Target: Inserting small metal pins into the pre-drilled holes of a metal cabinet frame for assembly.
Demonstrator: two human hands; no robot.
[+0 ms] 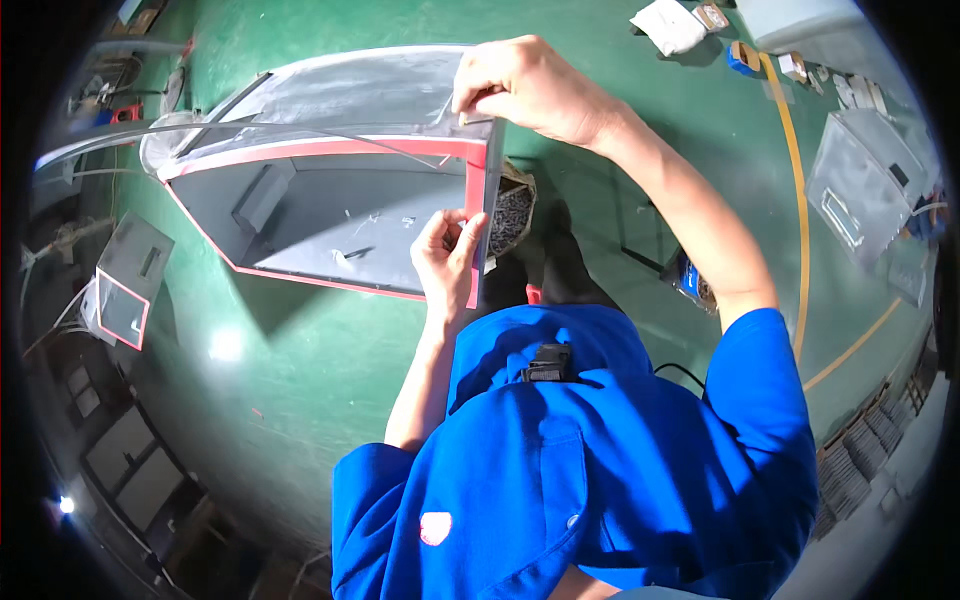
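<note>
Lengthways, the grey box runs off left from both hands. The left hand pinches the red trim along its right edge; the right hand bunches at the upper right corner, contents unclear.

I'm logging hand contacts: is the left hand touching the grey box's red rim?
Touching: the head view shows the left hand pinching the red rim at the right side of the grey box.
</note>
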